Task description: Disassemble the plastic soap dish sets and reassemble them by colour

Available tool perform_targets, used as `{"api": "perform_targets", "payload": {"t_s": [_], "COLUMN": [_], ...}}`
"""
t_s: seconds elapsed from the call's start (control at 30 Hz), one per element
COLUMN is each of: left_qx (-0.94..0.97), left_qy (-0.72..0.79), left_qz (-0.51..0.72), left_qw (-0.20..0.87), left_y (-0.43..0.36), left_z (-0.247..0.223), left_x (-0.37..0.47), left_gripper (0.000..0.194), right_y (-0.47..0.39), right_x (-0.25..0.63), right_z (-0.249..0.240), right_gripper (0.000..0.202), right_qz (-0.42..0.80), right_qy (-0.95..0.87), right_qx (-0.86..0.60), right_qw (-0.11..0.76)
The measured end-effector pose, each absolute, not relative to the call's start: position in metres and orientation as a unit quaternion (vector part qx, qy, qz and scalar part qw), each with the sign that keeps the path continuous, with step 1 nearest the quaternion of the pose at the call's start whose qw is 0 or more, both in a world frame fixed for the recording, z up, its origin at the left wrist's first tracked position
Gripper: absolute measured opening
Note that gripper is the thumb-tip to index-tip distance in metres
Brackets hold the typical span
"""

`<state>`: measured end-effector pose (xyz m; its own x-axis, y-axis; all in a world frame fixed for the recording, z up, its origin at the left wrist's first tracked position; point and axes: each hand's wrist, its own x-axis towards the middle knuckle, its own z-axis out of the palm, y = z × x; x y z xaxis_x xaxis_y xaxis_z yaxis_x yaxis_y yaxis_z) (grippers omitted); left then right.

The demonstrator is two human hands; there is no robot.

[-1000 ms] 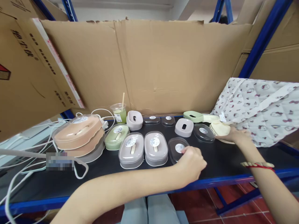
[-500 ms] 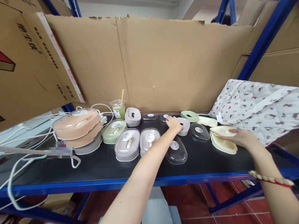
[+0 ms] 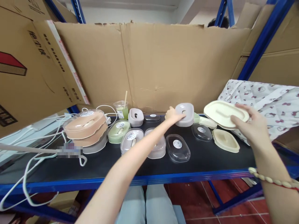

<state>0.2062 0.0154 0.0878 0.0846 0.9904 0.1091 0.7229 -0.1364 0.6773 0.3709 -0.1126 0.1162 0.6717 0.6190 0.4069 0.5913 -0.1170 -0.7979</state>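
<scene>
My left hand is closed on the left side of a pale lilac-grey box with an oval slot, its thumb near the slot. The box is lifted off the black tabletop. At the right, my right hand grips a cream oval tray by its right end, in the air. Below it a second cream tray lies on the table. Between the hands a clear lid with a round label rests flat, and another clear lid lies nearer the front edge.
Lidded boxes, one green, stand left of centre beside a stack of peach and grey boxes. A drink cup stands behind. White cables tangle at the left. A cardboard wall backs the table; a patterned white bag sits at right.
My right hand has raised one cream tray off the other. My left hand has lifted the lilac-grey box from the table. The view has shifted slightly.
</scene>
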Motion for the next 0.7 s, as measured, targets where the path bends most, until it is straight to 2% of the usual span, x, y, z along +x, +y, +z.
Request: {"api": "perform_targets", "payload": {"t_s": [0.07,0.1,0.17,0.23,0.43,0.57,0.7], "left_qx": [0.684,0.670,0.628,0.586,0.550,0.586,0.651], "left_qy": [0.582,0.560,0.531,0.525,0.533,0.498,0.433], "left_qz": [0.365,0.419,0.509,0.565,0.607,0.595,0.583], "left_qw": [0.243,0.248,0.253,0.248,0.213,0.237,0.222], "left_y": [0.012,0.009,0.004,-0.002,0.000,0.006,-0.004], "left_z": [0.101,0.106,0.110,0.106,0.074,0.060,0.055], "left_x": [0.181,0.167,0.138,0.112,0.068,0.056,0.055], "left_gripper": [0.054,0.048,0.032,0.024,0.033,0.038,0.048], "right_y": [-0.096,-0.085,-0.060,-0.035,0.001,-0.001,-0.007], "right_x": [0.354,0.342,0.312,0.276,0.191,0.188,0.196], "right_z": [0.115,0.113,0.105,0.095,0.063,0.053,0.050], "right_gripper": [0.071,0.072,0.057,0.038,0.030,0.047,0.046], "right_qz": [0.079,0.130,0.236,0.331,0.531,0.568,0.466], "right_qy": [-0.402,-0.399,-0.409,-0.445,-0.534,-0.545,-0.532], "right_qx": [-0.672,-0.635,-0.563,-0.489,-0.294,-0.315,-0.375], "right_qw": [0.617,0.648,0.678,0.673,0.589,0.530,0.599]}}
